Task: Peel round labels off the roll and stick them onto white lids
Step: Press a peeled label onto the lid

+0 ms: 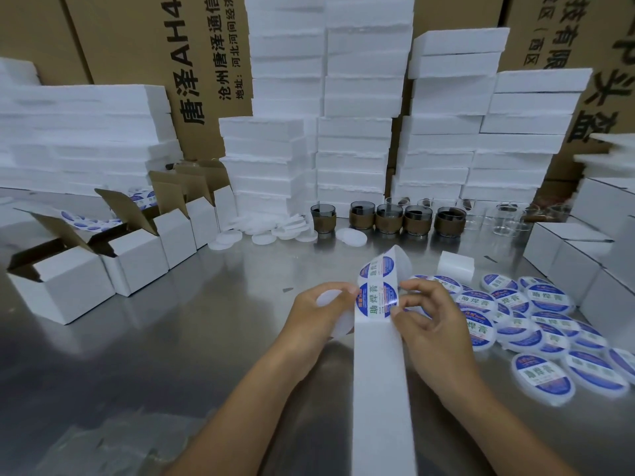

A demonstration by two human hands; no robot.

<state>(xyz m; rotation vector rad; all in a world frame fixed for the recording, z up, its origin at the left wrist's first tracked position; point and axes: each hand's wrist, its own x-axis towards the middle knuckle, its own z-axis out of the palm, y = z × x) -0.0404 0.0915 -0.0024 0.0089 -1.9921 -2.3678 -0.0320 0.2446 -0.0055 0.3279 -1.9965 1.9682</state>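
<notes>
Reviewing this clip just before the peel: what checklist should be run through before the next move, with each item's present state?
1. White lid held in left hand: ok.
2. Round label ready on backing strip between the hands: ok.
3. Right hand pinching the strip's right edge beside that label: ok.
4. Label edge already lifted: cannot tell.
5. Labelled lids piled to the right, a place for the next one: ok.
6. Spare blank lids in view: ok.

Cool, even, moderately bright light; soft glare streaks the steel table (192, 338), shadows faint. Wide-angle bending bows the edges; the foam blocks (608, 149) far right are blurred
</notes>
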